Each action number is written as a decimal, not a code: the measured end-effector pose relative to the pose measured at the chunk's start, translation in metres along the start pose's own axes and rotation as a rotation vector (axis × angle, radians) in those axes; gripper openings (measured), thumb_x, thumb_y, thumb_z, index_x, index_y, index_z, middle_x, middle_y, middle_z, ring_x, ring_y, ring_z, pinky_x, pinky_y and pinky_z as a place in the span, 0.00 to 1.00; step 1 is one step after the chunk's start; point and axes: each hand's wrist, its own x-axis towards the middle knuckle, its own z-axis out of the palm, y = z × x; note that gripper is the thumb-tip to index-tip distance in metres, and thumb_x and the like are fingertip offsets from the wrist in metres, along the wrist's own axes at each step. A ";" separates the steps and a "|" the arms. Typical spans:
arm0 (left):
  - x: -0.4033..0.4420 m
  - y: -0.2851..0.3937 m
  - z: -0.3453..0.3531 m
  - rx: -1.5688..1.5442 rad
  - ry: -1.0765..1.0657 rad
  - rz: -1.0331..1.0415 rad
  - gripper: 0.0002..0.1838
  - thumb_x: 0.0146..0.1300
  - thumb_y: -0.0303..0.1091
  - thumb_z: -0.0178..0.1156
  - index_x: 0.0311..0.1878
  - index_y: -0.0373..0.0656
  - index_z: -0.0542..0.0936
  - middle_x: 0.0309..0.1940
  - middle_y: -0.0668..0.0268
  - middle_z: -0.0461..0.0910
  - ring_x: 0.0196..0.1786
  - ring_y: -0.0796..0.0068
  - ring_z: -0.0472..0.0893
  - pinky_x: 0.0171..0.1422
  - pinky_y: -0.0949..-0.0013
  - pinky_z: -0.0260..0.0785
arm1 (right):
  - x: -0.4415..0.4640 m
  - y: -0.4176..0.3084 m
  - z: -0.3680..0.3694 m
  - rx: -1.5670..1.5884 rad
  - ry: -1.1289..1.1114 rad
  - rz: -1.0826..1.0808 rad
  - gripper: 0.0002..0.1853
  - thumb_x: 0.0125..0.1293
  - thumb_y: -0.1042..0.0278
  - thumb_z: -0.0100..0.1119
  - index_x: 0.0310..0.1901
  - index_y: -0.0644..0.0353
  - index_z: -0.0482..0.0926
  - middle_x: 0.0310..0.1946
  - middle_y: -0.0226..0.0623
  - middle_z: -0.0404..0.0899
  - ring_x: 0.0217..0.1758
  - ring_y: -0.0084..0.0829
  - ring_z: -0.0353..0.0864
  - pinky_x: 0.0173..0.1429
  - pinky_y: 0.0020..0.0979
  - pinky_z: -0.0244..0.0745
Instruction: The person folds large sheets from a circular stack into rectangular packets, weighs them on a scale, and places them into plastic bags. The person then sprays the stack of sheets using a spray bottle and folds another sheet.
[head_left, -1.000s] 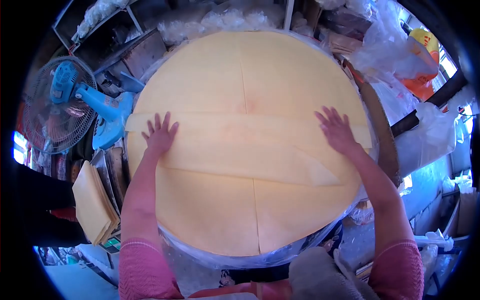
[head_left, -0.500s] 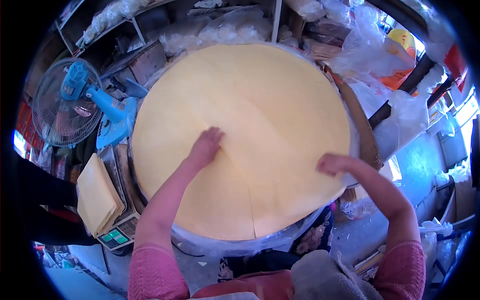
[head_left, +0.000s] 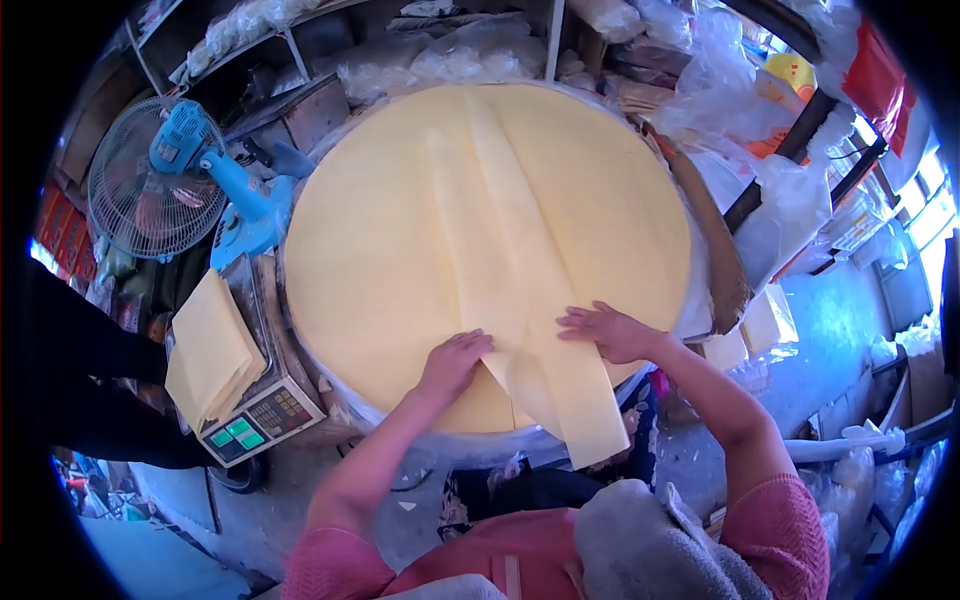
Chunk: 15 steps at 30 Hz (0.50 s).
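Observation:
A big round stack of thin pale yellow sheets [head_left: 370, 250] lies in front of me on clear plastic. Its top sheet is drawn into a long folded strip [head_left: 520, 260] running from the far edge towards me, and the strip's near end hangs over the front rim. At the strip's left edge, my left hand [head_left: 455, 362] has its fingers closed on the sheet, thumb hidden. My right hand [head_left: 612, 333] lies on the strip's right edge, fingers stretched out and flat.
To the left, a digital scale [head_left: 265, 420] carries a folded pile of pale yellow sheets [head_left: 212, 350]. Behind it stands a blue fan [head_left: 240, 205]. A person's dark-clothed legs [head_left: 110, 370] are at far left. Cardboard [head_left: 715, 240] and plastic bags [head_left: 720, 90] edge the right side.
The top sheet has gone from lying nearly flat to a long folded strip. Both hands have come closer together, the left one nearer to me, and the right hand's fingers have spread out.

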 end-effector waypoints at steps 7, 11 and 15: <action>0.002 0.003 0.012 -0.343 0.094 -0.734 0.14 0.59 0.41 0.61 0.34 0.38 0.74 0.25 0.58 0.78 0.28 0.63 0.77 0.36 0.62 0.69 | 0.003 -0.022 0.010 0.829 0.282 0.802 0.17 0.56 0.65 0.65 0.45 0.65 0.77 0.32 0.36 0.82 0.34 0.25 0.81 0.43 0.27 0.76; 0.006 0.006 0.016 -0.245 0.089 -0.759 0.16 0.58 0.43 0.61 0.34 0.36 0.74 0.27 0.56 0.79 0.31 0.59 0.79 0.39 0.60 0.70 | 0.019 0.000 0.033 0.825 0.496 0.855 0.21 0.57 0.58 0.65 0.46 0.66 0.75 0.30 0.43 0.82 0.35 0.33 0.82 0.40 0.31 0.76; 0.010 0.007 0.014 -0.211 0.057 -0.781 0.16 0.59 0.42 0.60 0.35 0.36 0.75 0.29 0.55 0.80 0.34 0.56 0.80 0.41 0.58 0.71 | 0.060 0.001 0.027 0.609 0.766 0.944 0.26 0.61 0.47 0.56 0.45 0.66 0.75 0.35 0.50 0.81 0.41 0.46 0.81 0.46 0.40 0.75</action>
